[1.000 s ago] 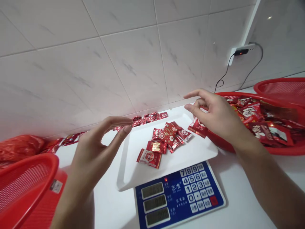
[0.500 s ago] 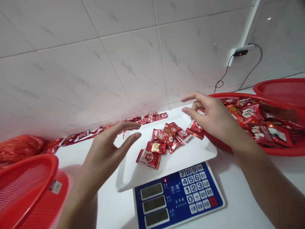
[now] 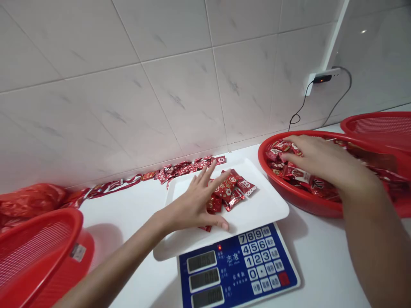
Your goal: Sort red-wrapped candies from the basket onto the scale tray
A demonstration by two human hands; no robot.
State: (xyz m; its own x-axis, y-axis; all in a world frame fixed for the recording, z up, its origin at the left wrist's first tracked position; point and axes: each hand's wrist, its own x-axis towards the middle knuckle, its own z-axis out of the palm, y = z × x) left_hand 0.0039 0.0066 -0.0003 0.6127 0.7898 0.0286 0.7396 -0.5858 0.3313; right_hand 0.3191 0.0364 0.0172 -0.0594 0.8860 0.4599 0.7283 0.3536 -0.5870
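My left hand (image 3: 192,203) is open over the white tray (image 3: 266,205), fingers spread above several small red wrapped sweets (image 3: 229,188) and partly covering them. The tray rests on a blue electronic scale (image 3: 234,265) with number keys and three small displays. My right hand (image 3: 324,160) reaches over a red plastic basket (image 3: 305,208) heaped with red sweet packets (image 3: 297,174). Its thumb and forefinger are apart over the heap, and nothing shows between them. The other right fingers are hidden.
Loose red packets (image 3: 180,170) lie along the tiled wall. At the left are a red plastic bag (image 3: 32,199) and red baskets (image 3: 78,222). Another red basket (image 3: 379,115) stands far right, below a wall socket (image 3: 324,77) with cables.
My right hand has moved right from the tray to the basket. The packet at its fingers on the tray's right side is gone from there. My left hand moved right over the sweets, fingers spreading.
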